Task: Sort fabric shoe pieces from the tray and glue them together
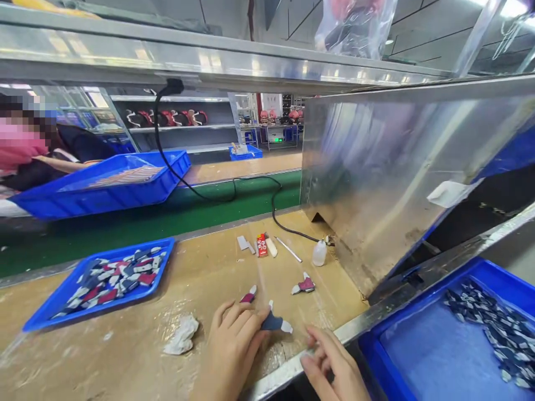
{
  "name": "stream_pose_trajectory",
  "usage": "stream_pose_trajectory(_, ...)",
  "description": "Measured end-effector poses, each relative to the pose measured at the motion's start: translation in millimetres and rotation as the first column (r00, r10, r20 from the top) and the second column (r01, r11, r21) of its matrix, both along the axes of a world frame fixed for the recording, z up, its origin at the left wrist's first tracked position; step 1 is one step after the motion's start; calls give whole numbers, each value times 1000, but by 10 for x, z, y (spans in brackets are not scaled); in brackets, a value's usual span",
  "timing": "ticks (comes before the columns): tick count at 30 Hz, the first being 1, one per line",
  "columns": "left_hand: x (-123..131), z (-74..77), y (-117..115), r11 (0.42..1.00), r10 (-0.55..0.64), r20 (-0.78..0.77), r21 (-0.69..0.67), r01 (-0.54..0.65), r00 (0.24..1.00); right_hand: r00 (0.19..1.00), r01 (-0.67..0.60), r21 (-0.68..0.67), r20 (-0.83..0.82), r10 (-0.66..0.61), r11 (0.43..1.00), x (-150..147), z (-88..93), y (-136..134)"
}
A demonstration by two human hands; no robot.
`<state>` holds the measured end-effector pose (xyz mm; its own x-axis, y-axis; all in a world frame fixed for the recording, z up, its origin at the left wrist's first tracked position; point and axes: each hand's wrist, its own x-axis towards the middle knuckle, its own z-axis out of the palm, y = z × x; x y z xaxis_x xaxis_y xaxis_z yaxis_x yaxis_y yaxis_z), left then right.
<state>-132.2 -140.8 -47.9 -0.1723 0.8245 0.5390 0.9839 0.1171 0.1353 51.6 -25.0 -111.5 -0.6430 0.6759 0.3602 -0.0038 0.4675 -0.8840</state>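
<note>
My left hand (234,334) is closed at the table's front, its thumb and fingers on a small dark blue piece with white ends (273,322). To the right, just past the table edge, my right hand (332,365) has its fingers half curled and its thumb apart from the forefinger, with nothing visible between them. A maroon piece with a white end (249,294) lies just beyond my left fingers, partly hidden. Further right rests a maroon and dark piece with white ends (306,285). Left of my left hand is a crumpled white tissue (183,335).
A blue tray (31,323) of similar pieces stands at left; a blue bin (418,356) with more is lower right. A small bottle (320,254), white stick (288,249) and red packet (262,245) lie behind. A metal panel (376,167) rises at right. Another person sits far left.
</note>
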Motion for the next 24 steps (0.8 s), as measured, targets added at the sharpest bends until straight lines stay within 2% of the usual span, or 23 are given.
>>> stream_pose_trajectory(2,89,14,-193,992,-36,-36,118,40,999,992,-123,-108,-41,119,987,-129,77,-90)
stream_pose_trajectory(4,178,7,-369,981,-33,-9,192,34,999,976,-216,-119,-59,210,969,-229,192,-189)
stream_pose_trajectory(7,290,-61,-599,972,-12,187,234,-33,982,981,-148,52,-118,153,988,-339,348,-349)
stream_pose_trajectory(10,364,-165,-777,954,43,484,240,-180,874,975,-101,281,-164,151,954,-409,402,-507)
stream_pose_trajectory(12,389,-228,-861,935,80,591,234,-265,803,973,-107,349,-156,170,931,-432,363,-607)
stream_pose_trajectory(14,395,-276,-917,926,88,617,239,-292,782,975,-116,352,-141,175,929,-436,289,-694)
stream_pose_trajectory(17,388,-316,-969,925,70,602,260,-278,796,976,-164,364,-75,205,917,-424,204,-763)
stream_pose_trajectory(22,406,-330,-1007,899,92,545,314,-305,834,958,-252,501,9,287,828,-439,247,-749)
stream_pose_trajectory(24,410,-332,-1011,892,101,543,322,-317,834,962,-235,504,0,273,831,-463,267,-756)
